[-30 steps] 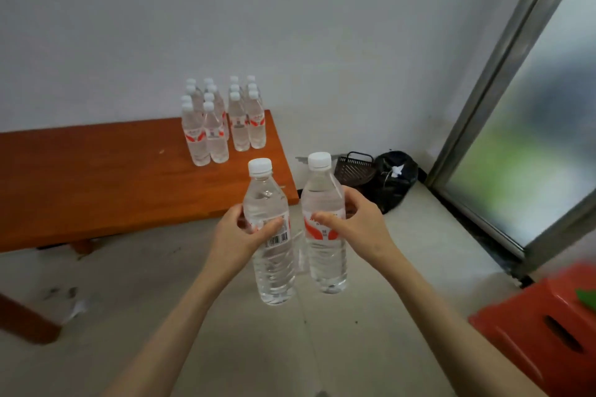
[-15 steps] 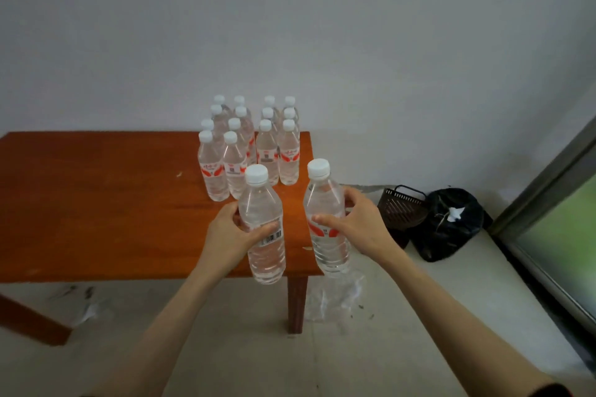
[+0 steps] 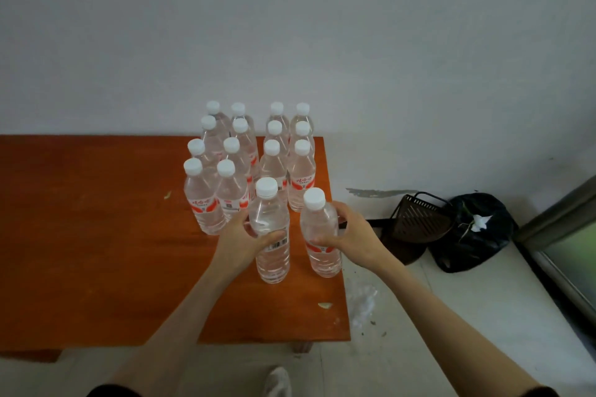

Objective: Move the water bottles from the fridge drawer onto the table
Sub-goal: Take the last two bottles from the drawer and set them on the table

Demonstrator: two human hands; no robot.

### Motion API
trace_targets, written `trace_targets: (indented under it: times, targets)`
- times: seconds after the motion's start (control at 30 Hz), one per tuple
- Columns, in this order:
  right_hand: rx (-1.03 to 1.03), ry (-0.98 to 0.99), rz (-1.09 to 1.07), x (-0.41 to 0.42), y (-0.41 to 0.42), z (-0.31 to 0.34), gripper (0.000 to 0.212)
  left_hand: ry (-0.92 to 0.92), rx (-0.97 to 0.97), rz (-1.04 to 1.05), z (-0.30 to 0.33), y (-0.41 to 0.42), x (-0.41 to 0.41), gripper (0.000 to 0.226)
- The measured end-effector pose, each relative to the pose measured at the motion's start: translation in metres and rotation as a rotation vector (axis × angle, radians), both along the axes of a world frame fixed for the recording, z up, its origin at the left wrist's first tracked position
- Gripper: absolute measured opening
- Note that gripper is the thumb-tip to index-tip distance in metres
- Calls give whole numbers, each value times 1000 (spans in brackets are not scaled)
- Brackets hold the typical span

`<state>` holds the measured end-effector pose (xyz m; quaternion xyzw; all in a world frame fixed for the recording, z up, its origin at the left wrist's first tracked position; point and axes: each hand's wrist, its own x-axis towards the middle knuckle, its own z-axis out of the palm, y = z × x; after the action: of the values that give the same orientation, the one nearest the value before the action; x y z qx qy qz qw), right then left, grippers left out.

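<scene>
Two clear water bottles with white caps are held upright over the right part of the table (image 3: pixel 96 235). The left bottle (image 3: pixel 271 235), its barcode facing the viewer, is clasped around the middle by the left hand (image 3: pixel 240 240); the right bottle (image 3: pixel 321 235), with a red label, is clasped around the middle by the right hand (image 3: pixel 350 237). Whether their bases touch the orange wooden tabletop cannot be told. Just behind them stands a group of bottles (image 3: pixel 248 158), upright in four columns running back toward the grey wall (image 3: pixel 290 26). On the pale floor (image 3: pixel 483 316) to the right of the table lie a dark dustpan (image 3: pixel 419 217) and a black bag (image 3: pixel 477 232), beside a metal door frame (image 3: pixel 558 213).
</scene>
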<state>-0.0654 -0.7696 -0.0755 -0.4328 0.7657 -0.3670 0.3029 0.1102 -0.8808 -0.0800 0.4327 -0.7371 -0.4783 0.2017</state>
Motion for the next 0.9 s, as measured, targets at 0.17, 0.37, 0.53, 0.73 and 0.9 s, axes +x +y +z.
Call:
trace_targets:
  times: [0.17,0.37,0.53,0.73,0.9]
  targets:
    - [6,-93,-35,-13,-39,-11,67,-11,-9,-7,-17,-34,-24,67]
    - [41,-115,-73,-23,-70,-26,67,28,36,-32,-32,-60,-44,72]
    - [78,-67,-103,-29,-81,-38,68,14,21,-16,-43,-69,-51,73]
    - [70,-88,-126,-27,-91,-43,70,1,15,8,-52,-75,-58,75]
    - [58,-111,-129,-22,-96,-41,71,6,17,5,-50,-76,-59,72]
